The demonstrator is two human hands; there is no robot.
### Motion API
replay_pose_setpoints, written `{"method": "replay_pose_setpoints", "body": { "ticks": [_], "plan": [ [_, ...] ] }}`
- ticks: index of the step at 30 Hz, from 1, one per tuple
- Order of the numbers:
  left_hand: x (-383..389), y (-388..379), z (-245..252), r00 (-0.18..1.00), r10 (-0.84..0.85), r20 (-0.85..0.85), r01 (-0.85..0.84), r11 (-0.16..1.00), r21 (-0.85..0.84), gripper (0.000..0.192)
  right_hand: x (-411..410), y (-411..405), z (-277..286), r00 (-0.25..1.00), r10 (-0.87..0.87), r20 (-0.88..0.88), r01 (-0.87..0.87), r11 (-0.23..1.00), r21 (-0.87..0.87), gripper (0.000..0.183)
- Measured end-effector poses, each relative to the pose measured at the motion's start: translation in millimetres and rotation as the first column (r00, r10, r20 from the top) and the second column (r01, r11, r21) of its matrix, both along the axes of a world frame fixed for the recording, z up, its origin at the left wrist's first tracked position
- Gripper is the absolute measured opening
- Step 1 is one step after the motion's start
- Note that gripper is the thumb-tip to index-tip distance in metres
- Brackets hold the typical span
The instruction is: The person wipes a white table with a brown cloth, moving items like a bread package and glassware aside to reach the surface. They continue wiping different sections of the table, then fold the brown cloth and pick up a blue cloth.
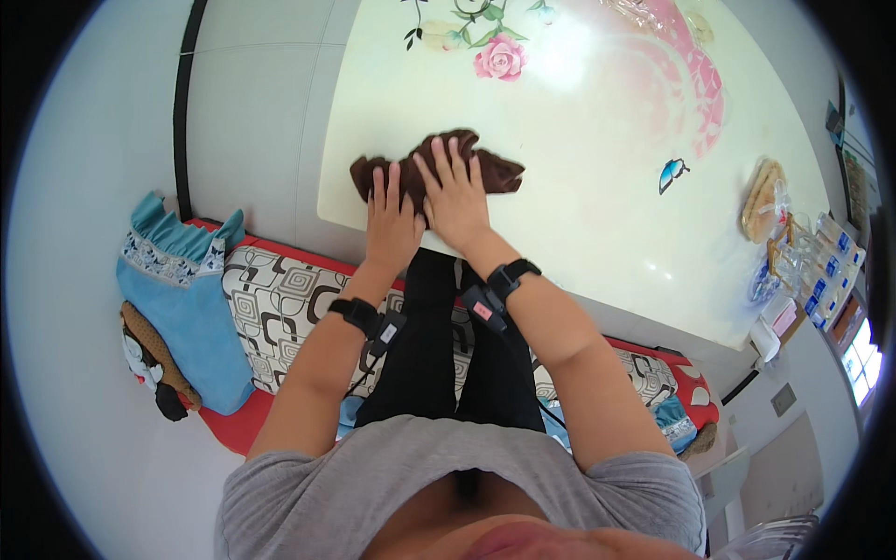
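A crumpled dark brown cloth (500, 171) lies on the white glossy tabletop (595, 231), close to its near left corner. My right hand (456, 196) rests flat on the middle of the cloth, fingers spread and pointing away from me. Beside it, my left hand (392, 224) lies on the cloth's left part with its fingers stretched forward. The thumbs nearly meet between the hands. Both palms cover part of the cloth, and its underside is hidden. Each wrist wears a black strap with a small device attached.
Bread in a clear bag (763, 199) sits at the table's right side, near a rack with glasses (787, 252) and blue-and-white packs (833, 273). A patterned seat cushion (280, 308) and blue fabric cover (178, 329) lie on the red bench below. A wall (259, 126) adjoins the left.
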State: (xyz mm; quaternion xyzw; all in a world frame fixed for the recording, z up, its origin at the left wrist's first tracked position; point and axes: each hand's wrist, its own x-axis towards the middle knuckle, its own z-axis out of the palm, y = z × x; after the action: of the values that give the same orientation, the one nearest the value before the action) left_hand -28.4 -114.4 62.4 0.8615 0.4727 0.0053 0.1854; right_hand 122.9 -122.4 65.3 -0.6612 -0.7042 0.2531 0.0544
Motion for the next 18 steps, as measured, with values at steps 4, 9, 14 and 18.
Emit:
{"method": "replay_pose_setpoints", "body": {
  "ticks": [4,9,14,18],
  "plan": [
    [-21,-29,-7,0.998,0.035,-0.05,-0.036,0.999,-0.009,0.037,-18,-25,0,0.999,0.019,-0.028,-0.021,0.998,-0.065,0.061],
    [-27,-19,-14,0.999,-0.043,-0.033,0.043,0.999,0.027,0.036,-19,-20,-1,1.0,-0.002,-0.016,0.0,0.99,-0.138,0.062],
    [-26,34,-22,1.0,-0.019,0.024,0.016,0.996,0.093,0.027,-32,21,-10,0.973,-0.226,0.051,0.222,0.972,0.081,0.057],
    [-3,145,-33,0.997,-0.013,0.075,0.001,0.987,0.159,0.035,-22,126,-24,0.94,-0.325,0.101,0.289,0.919,0.269,0.061]
  ]
}}
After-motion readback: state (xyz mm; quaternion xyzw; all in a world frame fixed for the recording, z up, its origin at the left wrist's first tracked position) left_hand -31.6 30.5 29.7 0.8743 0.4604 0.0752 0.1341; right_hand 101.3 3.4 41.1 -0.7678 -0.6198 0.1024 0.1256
